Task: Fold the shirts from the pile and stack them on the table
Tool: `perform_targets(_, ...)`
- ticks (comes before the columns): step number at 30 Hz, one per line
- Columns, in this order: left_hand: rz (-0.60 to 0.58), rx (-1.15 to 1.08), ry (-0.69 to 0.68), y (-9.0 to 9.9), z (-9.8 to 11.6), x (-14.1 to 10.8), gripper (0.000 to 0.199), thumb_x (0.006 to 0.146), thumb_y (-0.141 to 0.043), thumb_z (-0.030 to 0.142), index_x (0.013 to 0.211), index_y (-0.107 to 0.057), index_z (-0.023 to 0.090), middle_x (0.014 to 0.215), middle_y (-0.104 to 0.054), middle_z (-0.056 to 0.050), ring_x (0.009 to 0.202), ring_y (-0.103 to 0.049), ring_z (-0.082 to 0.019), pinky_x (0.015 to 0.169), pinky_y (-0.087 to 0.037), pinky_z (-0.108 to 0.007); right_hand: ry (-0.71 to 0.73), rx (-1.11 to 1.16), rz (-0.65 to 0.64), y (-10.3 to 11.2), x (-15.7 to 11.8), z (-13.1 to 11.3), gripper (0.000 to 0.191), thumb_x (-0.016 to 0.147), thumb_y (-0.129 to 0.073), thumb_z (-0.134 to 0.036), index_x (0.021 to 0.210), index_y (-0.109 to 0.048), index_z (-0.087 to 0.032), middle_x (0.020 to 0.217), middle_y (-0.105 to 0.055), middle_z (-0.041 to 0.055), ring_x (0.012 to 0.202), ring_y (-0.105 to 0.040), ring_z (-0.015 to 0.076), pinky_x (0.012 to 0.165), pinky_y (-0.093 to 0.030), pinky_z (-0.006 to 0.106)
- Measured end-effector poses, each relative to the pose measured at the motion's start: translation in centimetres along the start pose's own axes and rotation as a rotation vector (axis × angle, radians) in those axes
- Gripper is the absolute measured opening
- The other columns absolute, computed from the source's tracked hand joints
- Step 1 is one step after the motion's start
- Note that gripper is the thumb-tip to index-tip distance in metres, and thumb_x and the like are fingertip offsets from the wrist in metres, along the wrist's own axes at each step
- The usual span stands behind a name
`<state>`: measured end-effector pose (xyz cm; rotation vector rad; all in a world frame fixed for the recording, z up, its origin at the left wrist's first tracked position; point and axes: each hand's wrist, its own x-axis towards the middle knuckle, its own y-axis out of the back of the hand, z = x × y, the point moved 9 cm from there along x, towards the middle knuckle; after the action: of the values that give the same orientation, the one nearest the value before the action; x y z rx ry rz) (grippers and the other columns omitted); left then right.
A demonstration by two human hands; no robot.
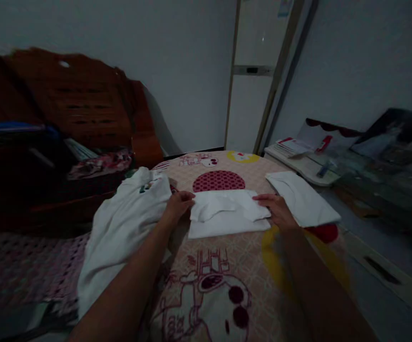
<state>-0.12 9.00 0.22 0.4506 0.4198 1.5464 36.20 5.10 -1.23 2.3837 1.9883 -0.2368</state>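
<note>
A white shirt [230,213], folded into a flat rectangle with a curved flap on top, lies on the patterned cloth in front of me. My left hand [180,205] pinches its far left corner, thumb and fingers together. At the opposite end, my right hand [275,208] grips the far right edge, with the fingers over the fabric and the thumb hidden. Close to my right hand lies a second folded white shirt [301,198]. Beside my left arm is a loose, rumpled white garment [127,232] with a small dark print near its top.
The table covering [241,259] bears cartoon figures and coloured circles. A carved wooden bench [73,99] with piled items stands at left. Papers [289,147] rest on a white surface at right, beside a glass-topped stand [377,175]. A tall white cabinet [250,109] stands behind.
</note>
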Motion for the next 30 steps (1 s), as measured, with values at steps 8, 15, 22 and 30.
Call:
perform_targets(8, 0.078, 0.542, -0.162, 0.6, 2.6, -1.4, 0.023, 0.073, -0.061, 0.016, 0.094, -0.070, 0.018, 0.098, -0.070, -0.008, 0.094, -0.065, -0.024, 0.084, -0.051, -0.033, 0.217, -0.507, 0.102, 0.1, -1.2, -2.3, 0.029, 0.057, -0.061, -0.024, 0.080, -0.078, -0.015, 0.059, -0.066, 0.0003, 0.048, -0.044, 0.0098, 0.047, -0.029, 0.023)
perform_targets(15, -0.013, 0.442, -0.629, -3.1, 5.9, -2.6, 0.042, 0.087, -0.051, 0.022, 0.128, -0.056, 0.014, 0.134, -0.057, -0.013, 0.124, -0.053, -0.024, 0.109, -0.042, -0.041, 0.305, -0.389, 0.192, 1.1, -0.7, -2.8, 0.027, 0.063, -0.063, -0.030, 0.082, -0.077, -0.016, 0.076, -0.073, 0.0047, 0.064, -0.059, 0.0155, 0.057, -0.042, 0.026)
perform_targets(22, -0.146, 0.472, -0.700, -7.1, 3.9, -2.9, 0.052, 0.095, -0.041, 0.030, 0.144, -0.040, 0.012, 0.149, -0.043, -0.016, 0.139, -0.039, -0.025, 0.116, -0.034, -0.044, 0.081, -0.036, 0.229, 2.2, 0.6, -0.1, 0.025, 0.057, -0.070, -0.024, 0.081, -0.072, -0.015, 0.068, -0.072, 0.0021, 0.059, -0.063, 0.0157, 0.053, -0.048, 0.025)
perform_targets(30, -0.137, 0.494, -0.744, -6.9, 4.5, -3.7, 0.052, 0.096, -0.037, 0.028, 0.147, -0.036, 0.014, 0.151, -0.041, -0.015, 0.140, -0.037, -0.024, 0.116, -0.034, -0.044, 0.011, -0.246, 0.219, 0.8, 3.5, -0.8, 0.006, 0.069, -0.062, -0.022, 0.070, -0.065, -0.018, 0.058, -0.067, 0.0022, 0.051, -0.060, 0.0150, 0.047, -0.047, 0.024)
